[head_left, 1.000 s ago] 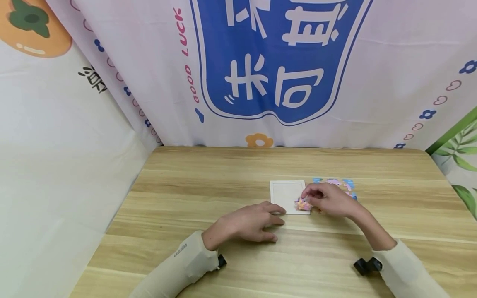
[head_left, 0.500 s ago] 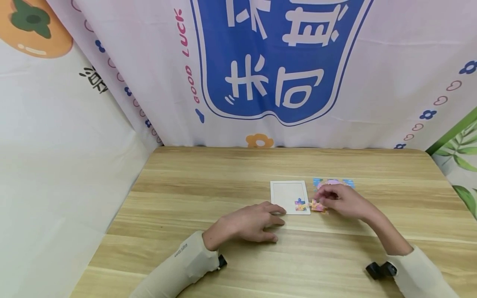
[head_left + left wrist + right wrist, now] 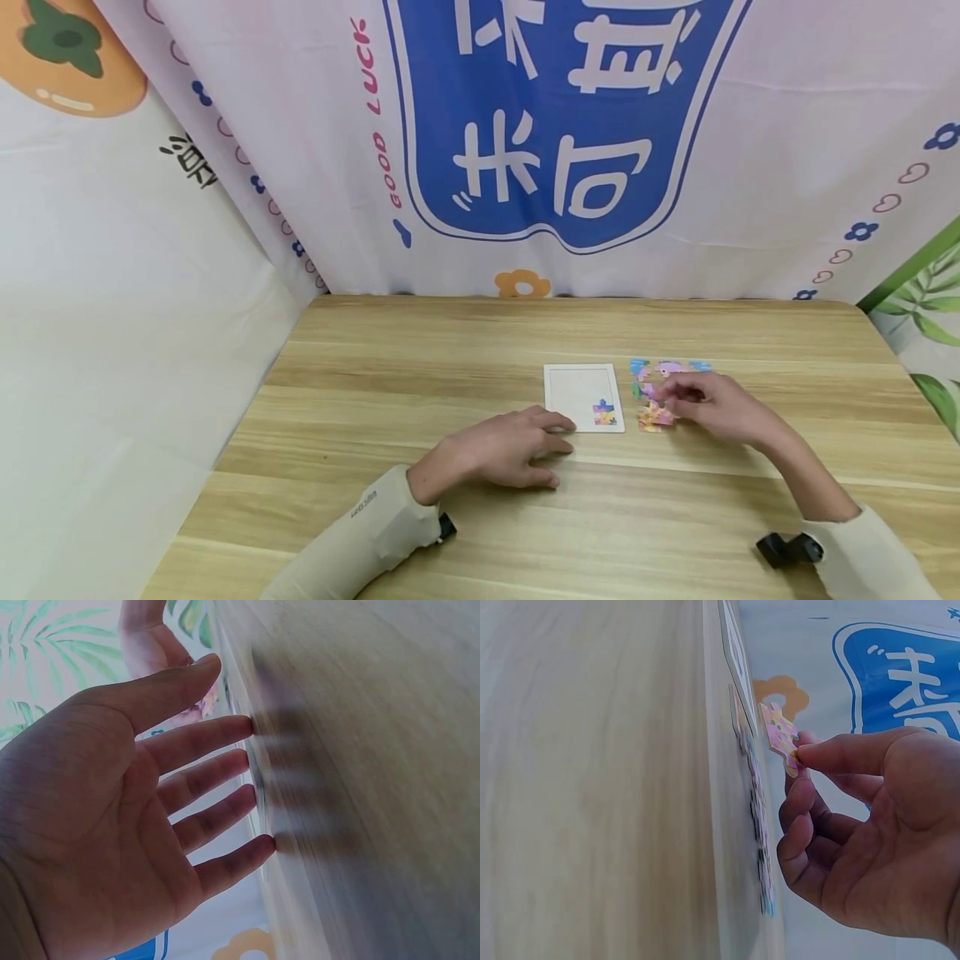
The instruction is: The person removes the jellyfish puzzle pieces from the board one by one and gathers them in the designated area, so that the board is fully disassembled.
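My right hand pinches a pink and yellow jigsaw piece between thumb and forefinger, its other fingers curled in. In the right wrist view the piece is held up off the table. Beneath and beyond that hand lie several loose jigsaw pieces in pink, blue and purple, partly hidden by it. Left of them is a white puzzle frame, with a small blue, pink and yellow piece in its near right corner. My left hand has its fingers spread, with fingertips at the frame's near left corner and on the table.
A wood-grain table carries everything. Printed cloth hangs along its back edge and another pale cloth at the left. Each sleeve has a black wrist camera strapped near the cuff.
My right hand has drawn back rightward from the frame to above the loose pieces, taking the pinched piece with it. The piece in the frame's corner has come into plain view. My left hand stays put.
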The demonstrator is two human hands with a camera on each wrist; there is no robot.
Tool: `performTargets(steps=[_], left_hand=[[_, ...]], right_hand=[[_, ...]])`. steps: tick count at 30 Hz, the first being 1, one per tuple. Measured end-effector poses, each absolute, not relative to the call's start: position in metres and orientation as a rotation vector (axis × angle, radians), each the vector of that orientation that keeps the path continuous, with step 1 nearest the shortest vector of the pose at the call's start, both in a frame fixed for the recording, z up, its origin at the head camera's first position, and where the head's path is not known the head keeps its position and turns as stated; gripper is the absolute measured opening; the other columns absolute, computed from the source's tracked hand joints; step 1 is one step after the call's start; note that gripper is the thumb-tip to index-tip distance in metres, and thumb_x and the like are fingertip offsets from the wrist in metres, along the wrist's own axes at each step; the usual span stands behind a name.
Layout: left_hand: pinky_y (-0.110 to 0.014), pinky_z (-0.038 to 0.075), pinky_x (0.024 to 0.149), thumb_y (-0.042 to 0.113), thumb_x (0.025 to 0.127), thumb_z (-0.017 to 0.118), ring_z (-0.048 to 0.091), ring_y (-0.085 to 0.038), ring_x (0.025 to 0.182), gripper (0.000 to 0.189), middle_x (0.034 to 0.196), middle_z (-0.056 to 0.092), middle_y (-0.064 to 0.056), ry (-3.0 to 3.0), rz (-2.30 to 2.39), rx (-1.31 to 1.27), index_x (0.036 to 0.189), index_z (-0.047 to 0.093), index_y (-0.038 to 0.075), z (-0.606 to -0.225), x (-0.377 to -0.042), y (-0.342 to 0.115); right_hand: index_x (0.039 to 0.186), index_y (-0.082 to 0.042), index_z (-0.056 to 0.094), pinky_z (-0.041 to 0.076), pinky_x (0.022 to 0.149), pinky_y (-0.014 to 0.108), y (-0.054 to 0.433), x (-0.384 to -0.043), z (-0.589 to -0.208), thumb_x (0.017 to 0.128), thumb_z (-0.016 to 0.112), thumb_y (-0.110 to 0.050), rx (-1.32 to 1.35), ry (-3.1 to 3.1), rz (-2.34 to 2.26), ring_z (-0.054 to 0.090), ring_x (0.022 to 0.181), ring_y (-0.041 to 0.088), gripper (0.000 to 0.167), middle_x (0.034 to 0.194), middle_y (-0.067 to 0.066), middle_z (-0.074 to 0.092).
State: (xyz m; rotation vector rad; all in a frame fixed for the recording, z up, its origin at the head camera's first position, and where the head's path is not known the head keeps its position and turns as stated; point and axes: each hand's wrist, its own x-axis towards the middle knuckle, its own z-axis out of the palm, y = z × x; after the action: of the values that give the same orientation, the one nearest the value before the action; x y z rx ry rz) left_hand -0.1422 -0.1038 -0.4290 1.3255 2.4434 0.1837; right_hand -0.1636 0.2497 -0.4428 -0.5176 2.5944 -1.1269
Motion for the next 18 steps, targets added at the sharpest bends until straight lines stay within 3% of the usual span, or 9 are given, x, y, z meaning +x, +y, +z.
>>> performTargets(steps=[18], left_hand=[[-0.033, 0.044, 0.123, 0.044, 0.106, 0.068, 0.046, -0.018, 0.152, 0.049, 0.165, 0.050, 0.000, 2.438, 0.196, 1.327, 0.148, 0.067, 0.019, -0.428, -0.142, -0.104]], right_hand=[[0.112, -0.007, 0.077, 0.051, 0.072, 0.022, 0.275, -0.161, -0.448, 0.104, 0.066, -0.006, -0.506, 2.551, -1.151, 0.057, 0.087, 0.005, 0.014, 0.105, 0.005, 0.074]])
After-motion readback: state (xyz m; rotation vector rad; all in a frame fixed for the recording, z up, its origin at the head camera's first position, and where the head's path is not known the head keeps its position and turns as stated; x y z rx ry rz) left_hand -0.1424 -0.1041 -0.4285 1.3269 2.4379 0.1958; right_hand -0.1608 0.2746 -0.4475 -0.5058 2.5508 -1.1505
